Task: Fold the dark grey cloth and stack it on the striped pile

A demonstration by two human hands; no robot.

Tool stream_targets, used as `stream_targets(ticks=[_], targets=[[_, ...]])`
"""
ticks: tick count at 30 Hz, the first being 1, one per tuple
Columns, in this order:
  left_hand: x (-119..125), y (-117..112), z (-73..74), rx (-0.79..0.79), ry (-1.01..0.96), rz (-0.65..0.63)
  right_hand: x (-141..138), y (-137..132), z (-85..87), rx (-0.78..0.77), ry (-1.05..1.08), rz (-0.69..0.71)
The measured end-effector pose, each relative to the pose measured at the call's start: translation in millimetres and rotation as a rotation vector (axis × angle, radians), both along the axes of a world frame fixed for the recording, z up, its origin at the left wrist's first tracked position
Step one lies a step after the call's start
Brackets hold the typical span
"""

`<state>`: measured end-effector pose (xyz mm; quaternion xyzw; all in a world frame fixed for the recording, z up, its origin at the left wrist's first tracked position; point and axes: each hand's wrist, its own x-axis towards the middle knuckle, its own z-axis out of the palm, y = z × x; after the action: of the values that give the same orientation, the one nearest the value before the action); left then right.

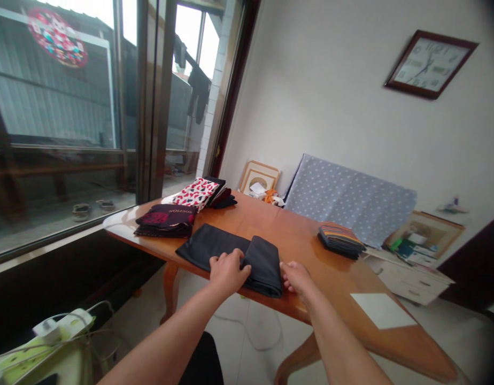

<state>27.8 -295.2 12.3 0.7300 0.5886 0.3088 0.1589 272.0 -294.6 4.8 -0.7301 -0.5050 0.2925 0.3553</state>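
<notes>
A dark, partly folded cloth lies at the near edge of the wooden table. My left hand rests on top of it, fingers curled over the fold line. My right hand touches the cloth's right near corner, fingers bent against the fabric edge. The right half of the cloth is doubled over into a thicker pad.
A dark maroon folded cloth, a red-and-white patterned one and a striped folded stack sit on the table. A white sheet of paper lies at the right. A dotted board and picture frames lean on the wall.
</notes>
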Motion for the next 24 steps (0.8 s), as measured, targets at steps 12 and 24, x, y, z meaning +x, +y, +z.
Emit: stream_targets(ticks=[12, 24], targets=[[-5, 3, -5.0, 0.196, 0.096, -0.064, -9, 0, 0.8, -0.039, 0.034, 0.002], [1, 4, -23.4, 0.100, 0.337, -0.338, -14, 16, -9.1, -0.002, -0.019, 0.025]])
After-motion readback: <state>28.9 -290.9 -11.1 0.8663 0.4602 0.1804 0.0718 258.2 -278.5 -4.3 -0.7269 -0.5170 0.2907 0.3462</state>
